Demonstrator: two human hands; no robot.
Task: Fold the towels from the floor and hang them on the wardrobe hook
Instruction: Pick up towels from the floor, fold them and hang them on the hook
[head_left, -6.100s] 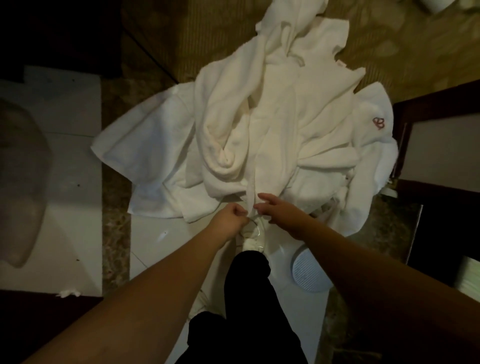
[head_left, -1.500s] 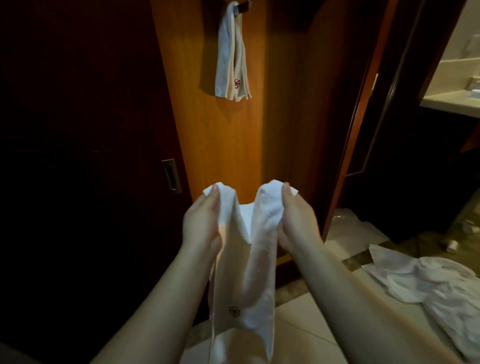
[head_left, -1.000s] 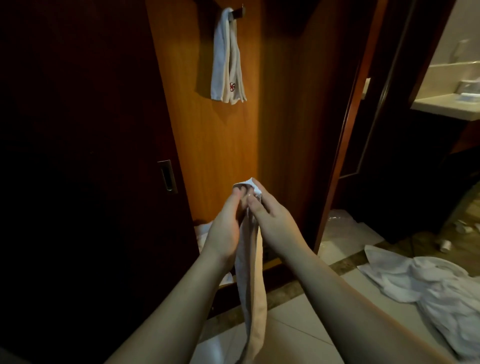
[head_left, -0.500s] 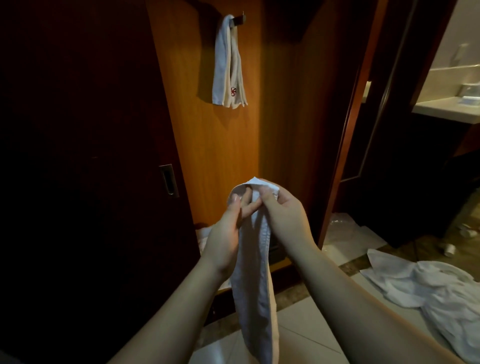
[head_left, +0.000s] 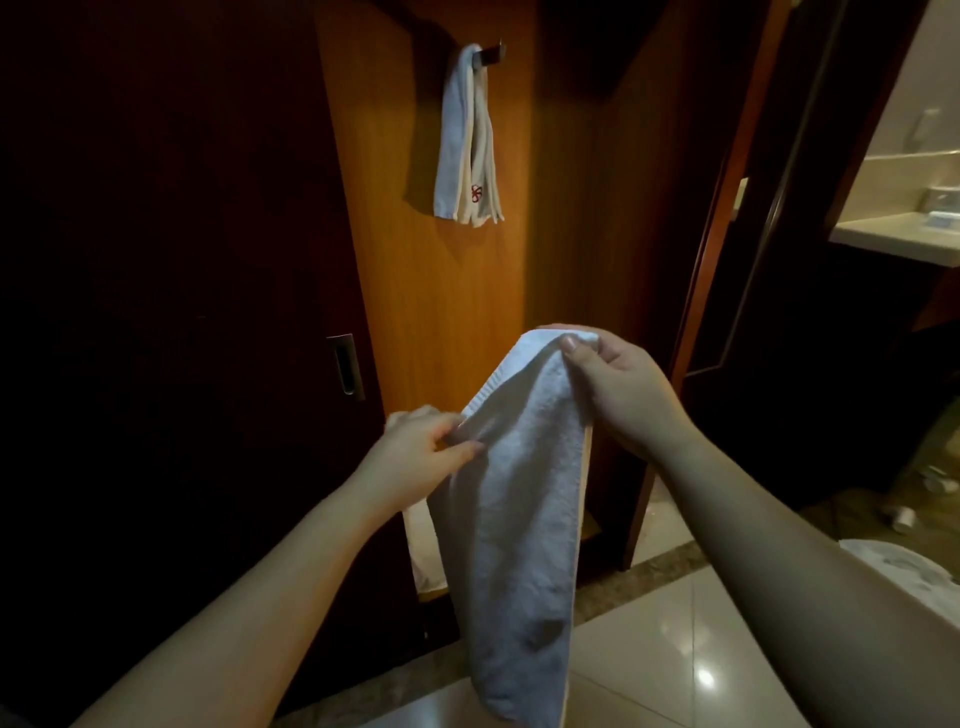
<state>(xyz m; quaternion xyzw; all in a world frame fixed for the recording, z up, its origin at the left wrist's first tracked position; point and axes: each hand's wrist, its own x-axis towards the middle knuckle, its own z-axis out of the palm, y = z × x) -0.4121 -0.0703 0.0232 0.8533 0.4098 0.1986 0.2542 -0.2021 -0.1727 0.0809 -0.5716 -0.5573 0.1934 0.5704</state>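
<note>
I hold a white towel (head_left: 524, 509), folded lengthwise into a long strip that hangs down toward the floor. My right hand (head_left: 618, 389) pinches its top corner, higher up. My left hand (head_left: 421, 452) grips the towel's left edge lower down, so the top edge slants. Another folded white towel (head_left: 467, 140) with a small red emblem hangs from the dark wardrobe hook (head_left: 491, 54) on the orange wooden panel, above and beyond my hands. More white towels (head_left: 914, 577) lie on the tiled floor at the far right, mostly hidden behind my right forearm.
A dark wardrobe door with a recessed metal handle (head_left: 345, 366) fills the left. A wooden door frame (head_left: 722, 249) stands to the right of the panel, with a bathroom counter (head_left: 898, 241) beyond. Small litter (head_left: 904, 517) lies on the floor at right.
My hands, together at the towel's top half a second ago, have parted: the left slid down and left along the edge, spreading the top of the strip. The right stays high.
</note>
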